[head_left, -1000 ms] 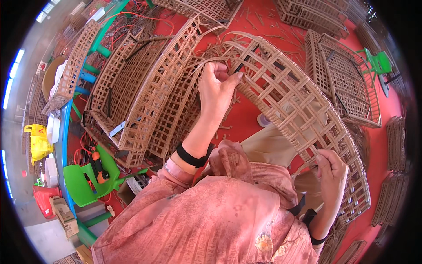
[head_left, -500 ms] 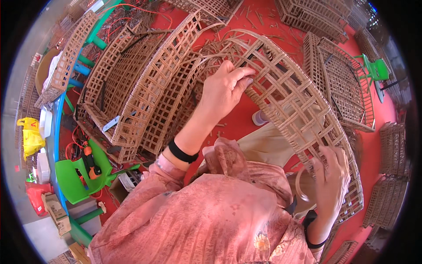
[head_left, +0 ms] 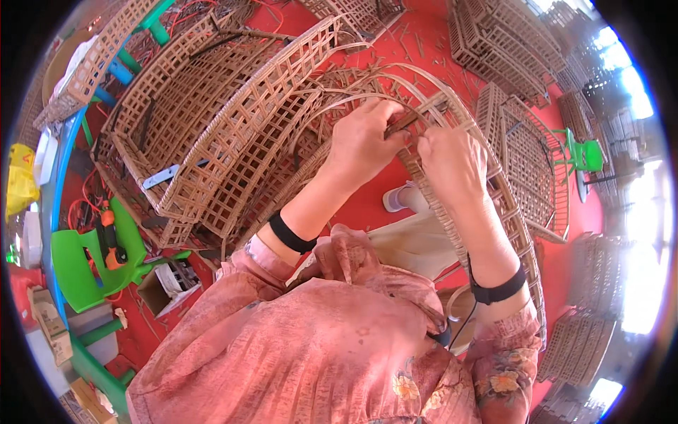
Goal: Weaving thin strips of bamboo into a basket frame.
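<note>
Both hands meet at the far end of a curved, open-weave brown panel (head_left: 510, 215), which rests over my lap. My left hand (head_left: 361, 145) is closed, its thumb and forefinger pinching a flat brown weaving strip (head_left: 401, 123) at the panel's inner edge. Just right of it, my right hand (head_left: 453, 164) has curled fingers at the same edge and grips the weave; which strand it holds is hidden under the fingers. Long loose strip ends (head_left: 364, 79) arch out beyond the panel's far end. My right forearm covers part of the lattice.
Large woven frames (head_left: 240, 131) stand close on the left, with a blue-grey flat tool (head_left: 161, 176) on one. A green plastic chair (head_left: 85, 272) carries an orange-and-black power tool (head_left: 109, 237). Stacked woven pieces (head_left: 494, 53) and another green chair (head_left: 585, 154) stand right. Scraps litter the red floor (head_left: 367, 201).
My right hand has moved from the panel's near end up to its far end, beside my left hand. The view has shifted, and the panel appears turned more edge-on.
</note>
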The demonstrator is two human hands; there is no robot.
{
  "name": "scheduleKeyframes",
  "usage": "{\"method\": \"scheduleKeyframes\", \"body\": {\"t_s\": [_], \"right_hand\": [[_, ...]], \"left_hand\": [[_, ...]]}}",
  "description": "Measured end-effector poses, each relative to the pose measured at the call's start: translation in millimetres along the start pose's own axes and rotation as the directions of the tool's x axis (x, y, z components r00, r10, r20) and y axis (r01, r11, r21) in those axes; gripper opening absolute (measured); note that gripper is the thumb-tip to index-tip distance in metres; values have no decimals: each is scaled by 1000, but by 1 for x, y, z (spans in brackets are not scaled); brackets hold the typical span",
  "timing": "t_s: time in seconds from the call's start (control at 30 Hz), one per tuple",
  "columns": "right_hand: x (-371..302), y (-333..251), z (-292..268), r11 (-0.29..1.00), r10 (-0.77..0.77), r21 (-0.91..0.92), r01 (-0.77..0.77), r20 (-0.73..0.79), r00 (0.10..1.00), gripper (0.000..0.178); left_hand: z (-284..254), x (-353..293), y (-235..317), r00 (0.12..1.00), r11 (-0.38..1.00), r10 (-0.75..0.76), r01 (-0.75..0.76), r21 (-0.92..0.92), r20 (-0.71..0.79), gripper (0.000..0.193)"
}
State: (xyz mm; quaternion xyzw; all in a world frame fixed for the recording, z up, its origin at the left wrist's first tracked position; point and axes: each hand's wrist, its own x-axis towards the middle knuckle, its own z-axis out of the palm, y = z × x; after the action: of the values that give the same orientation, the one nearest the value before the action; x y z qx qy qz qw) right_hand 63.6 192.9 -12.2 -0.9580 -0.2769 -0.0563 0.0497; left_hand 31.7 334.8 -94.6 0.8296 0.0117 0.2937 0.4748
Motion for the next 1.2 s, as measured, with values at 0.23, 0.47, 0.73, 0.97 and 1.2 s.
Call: {"method": "scheduleKeyframes", "body": {"t_s": [0.23, 0.47, 0.73, 0.97, 1.2], "right_hand": [[11, -3, 10, 983, 117, 139, -123, 51, 992, 28], [10, -5, 10, 977, 137, 159, -145, 61, 989, 28], [3, -11, 6, 960, 153, 227, -161, 51, 987, 31], [11, -22, 9, 988, 90, 121, -97, 61, 994, 28], [15, -17, 17, 998, 49, 35, -51, 61, 997, 19]], "left_hand": [[8, -7, -13, 976, 986, 166, -160, 53, -143, 29], [20, -10, -19, 965, 984, 129, -153, -90, -230, 24], [23, -12, -23, 976, 976, 26, -72, -206, -217, 23], [14, -17, -20, 986, 952, -47, -5, -305, -163, 22], [17, -2, -39, 884, 472, -269, 467, -748, 383, 21]]}}
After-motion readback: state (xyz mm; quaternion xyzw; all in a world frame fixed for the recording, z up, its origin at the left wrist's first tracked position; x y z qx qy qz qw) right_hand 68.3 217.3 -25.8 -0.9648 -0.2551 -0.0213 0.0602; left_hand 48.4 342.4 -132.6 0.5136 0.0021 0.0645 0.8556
